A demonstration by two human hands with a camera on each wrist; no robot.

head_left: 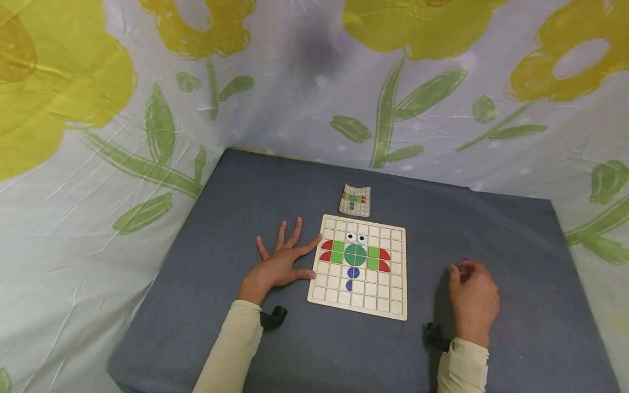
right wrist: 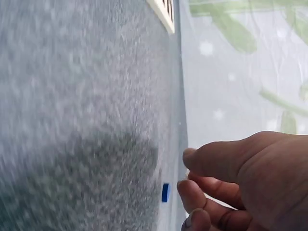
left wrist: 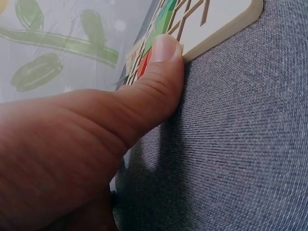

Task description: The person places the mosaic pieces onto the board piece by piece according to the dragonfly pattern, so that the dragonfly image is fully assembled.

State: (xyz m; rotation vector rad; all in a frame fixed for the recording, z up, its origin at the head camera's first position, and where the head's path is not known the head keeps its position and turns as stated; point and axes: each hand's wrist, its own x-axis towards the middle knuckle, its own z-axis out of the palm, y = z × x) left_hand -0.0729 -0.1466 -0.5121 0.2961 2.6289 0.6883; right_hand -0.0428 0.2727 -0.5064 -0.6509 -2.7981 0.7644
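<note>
A square wooden grid board (head_left: 356, 305) lies on the table. On it sit two round eye pieces (head_left: 356, 238), a green circle (head_left: 355, 255), light green squares (head_left: 338, 251), red quarter-round pieces (head_left: 384, 266), a blue circle (head_left: 353, 272) and a blue half circle (head_left: 349, 285). My left hand (head_left: 280, 266) is spread at the board's left side, thumb and index fingertip touching its edge. Right of the board, my right hand (head_left: 475, 297) hovers with fingers loosely bent and nothing between them. A small blue piece (right wrist: 165, 192) lies on the table just beyond its fingertips.
A small picture card (head_left: 361, 210) with a matching grid figure lies behind the board, its top edge curled. Grey cloth (head_left: 275, 180) covers the table. A curtain (head_left: 304, 98) printed with yellow flowers hangs behind and beside it.
</note>
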